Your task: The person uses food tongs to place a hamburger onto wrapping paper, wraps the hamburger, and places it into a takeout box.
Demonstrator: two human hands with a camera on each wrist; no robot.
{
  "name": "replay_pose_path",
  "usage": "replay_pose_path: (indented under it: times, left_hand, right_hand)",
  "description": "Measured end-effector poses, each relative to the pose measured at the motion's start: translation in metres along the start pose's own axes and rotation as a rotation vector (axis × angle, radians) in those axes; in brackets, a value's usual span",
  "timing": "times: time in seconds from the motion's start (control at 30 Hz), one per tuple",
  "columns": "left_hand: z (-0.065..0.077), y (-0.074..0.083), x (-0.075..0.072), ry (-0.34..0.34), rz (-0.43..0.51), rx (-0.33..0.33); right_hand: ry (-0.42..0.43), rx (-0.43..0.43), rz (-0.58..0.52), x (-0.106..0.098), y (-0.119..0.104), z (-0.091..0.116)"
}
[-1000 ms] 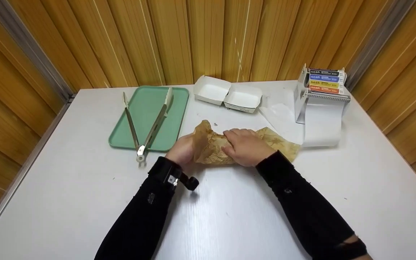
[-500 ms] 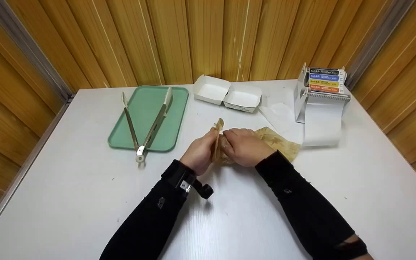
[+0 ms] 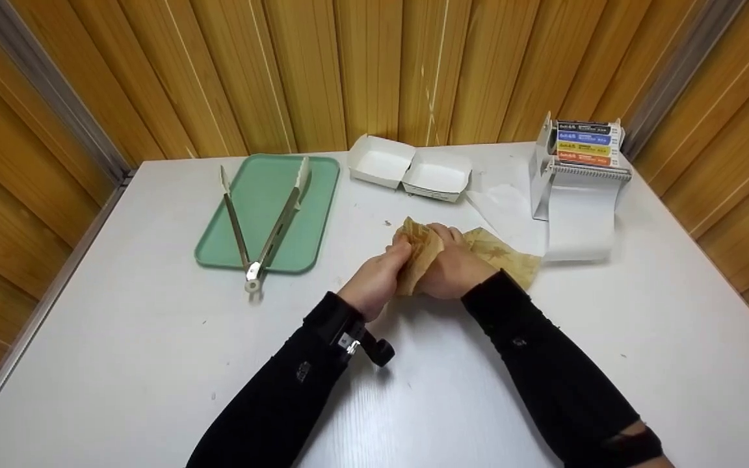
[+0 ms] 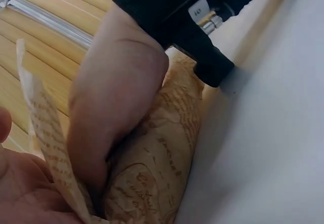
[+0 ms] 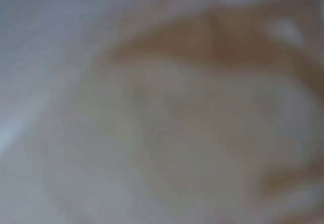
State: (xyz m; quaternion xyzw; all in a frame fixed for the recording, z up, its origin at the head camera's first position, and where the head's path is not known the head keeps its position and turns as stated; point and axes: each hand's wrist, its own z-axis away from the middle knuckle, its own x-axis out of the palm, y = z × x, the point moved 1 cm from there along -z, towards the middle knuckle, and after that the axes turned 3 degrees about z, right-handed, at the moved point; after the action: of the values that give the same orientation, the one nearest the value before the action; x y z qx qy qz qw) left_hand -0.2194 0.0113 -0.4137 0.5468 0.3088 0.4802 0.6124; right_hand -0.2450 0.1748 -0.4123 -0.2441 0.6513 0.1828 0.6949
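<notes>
- Printed brown wrapping paper (image 4: pixel 157 168) lies on the tabletop (image 3: pixel 114 351).
- Left hand (image 3: pixel 372 279) touches its raised flap (image 3: pixel 424 260); right hand (image 3: pixel 458 270) lies partly behind; neither grip can be told.
- Folding seems underway; next likely calls for pressing the flap down.

Tongs (image 3: pixel 275 233) lie across a tray (image 3: pixel 257 195) at the left of the counter (image 3: pixel 121 344); an open box (image 3: pixel 384 162) sits to the tray's right, behind wrapping paper (image 3: pixel 419 263), while a dispenser (image 3: pixel 586 159) stands at right rear.
</notes>
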Motion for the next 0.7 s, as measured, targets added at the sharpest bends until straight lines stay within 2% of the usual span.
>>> replay_pose_path:
  times: [0.1,0.17,0.3,0.4,0.5,0.57,0.63,0.7]
  left_hand:
    - [0.0,-0.001,0.0,0.0,-0.063,-0.002]
    - [0.0,0.0,0.0,-0.003,-0.081,0.002]
    - [0.0,0.004,0.0,-0.016,-0.084,0.016]
    - [0.001,0.005,-0.002,-0.048,-0.108,0.052]
    - [0.002,0.007,-0.006,-0.074,-0.254,0.101]
    - [0.003,0.006,-0.009,-0.074,-0.411,0.126]
    - [0.003,0.006,-0.012,-0.072,-0.569,0.135]
    - [0.003,0.004,-0.014,-0.072,-0.69,0.136]
  right_hand:
    - [-0.077,0.065,-0.167,-0.003,0.006,-0.002]
    - [-0.089,0.08,-0.258,-0.005,0.01,-0.001]
    - [-0.07,0.021,-0.341,-0.008,0.013,0.0]
    - [-0.043,-0.022,-0.378,-0.008,0.011,-0.004]
    - [0.008,-0.088,-0.471,-0.007,0.008,-0.007]
    - [0.013,-0.114,-0.615,-0.006,0.008,-0.006]
    - [-0.011,-0.108,-0.739,-0.005,0.009,-0.003]
    - [-0.036,-0.053,-0.807,-0.005,0.011,0.001]
